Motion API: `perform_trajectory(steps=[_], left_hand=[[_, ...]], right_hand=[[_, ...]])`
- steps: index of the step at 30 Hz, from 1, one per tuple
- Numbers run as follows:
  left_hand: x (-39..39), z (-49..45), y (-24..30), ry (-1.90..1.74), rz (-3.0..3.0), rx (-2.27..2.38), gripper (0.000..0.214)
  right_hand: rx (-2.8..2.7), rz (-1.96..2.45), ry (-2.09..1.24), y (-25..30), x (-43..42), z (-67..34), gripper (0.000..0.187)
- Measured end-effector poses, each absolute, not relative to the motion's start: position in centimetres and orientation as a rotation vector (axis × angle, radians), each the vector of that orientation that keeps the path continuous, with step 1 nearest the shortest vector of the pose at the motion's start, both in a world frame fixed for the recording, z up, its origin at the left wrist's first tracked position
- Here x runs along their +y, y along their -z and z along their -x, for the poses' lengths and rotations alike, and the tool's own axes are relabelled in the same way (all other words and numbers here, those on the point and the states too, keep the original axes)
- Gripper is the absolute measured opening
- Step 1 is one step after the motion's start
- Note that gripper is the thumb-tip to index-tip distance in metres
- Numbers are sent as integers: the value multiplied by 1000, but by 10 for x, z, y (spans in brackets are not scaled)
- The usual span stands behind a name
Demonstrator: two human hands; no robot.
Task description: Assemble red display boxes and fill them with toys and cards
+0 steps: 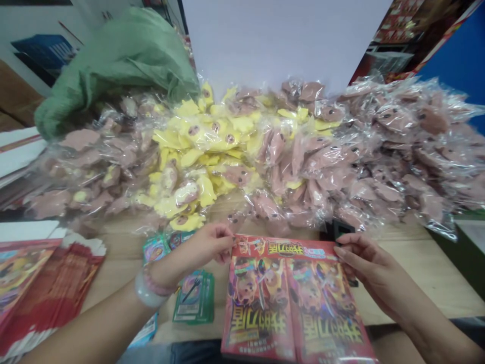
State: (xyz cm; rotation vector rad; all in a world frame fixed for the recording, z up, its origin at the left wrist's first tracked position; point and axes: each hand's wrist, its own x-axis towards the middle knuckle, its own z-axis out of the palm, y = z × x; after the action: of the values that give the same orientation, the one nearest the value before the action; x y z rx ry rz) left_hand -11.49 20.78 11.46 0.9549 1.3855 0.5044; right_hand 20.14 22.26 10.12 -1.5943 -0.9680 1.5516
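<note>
Wood surface (417,273): L hand (212,245) & R hand (364,263) pinch top corners of red packet (291,298). Bagged plush heap (265,151) behind (pink, yellow); green sack (125,55) upper left; white wall (273,40).

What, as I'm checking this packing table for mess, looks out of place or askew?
Nothing looks spilled or damaged. Only the red printed sheet, held at its far corners by the left hand and right hand, reads upside down from this view.

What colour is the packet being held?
The packet is mostly red with yellow lettering, seen in the head view.
</note>
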Motion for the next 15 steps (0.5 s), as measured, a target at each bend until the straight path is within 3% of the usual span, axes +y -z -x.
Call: perform_trajectory(steps=[15], left_hand=[[217,106,-128,-339,-1113,1469,15]], right_hand=[[-1280,1633,-1386,-96,225,-196,38]])
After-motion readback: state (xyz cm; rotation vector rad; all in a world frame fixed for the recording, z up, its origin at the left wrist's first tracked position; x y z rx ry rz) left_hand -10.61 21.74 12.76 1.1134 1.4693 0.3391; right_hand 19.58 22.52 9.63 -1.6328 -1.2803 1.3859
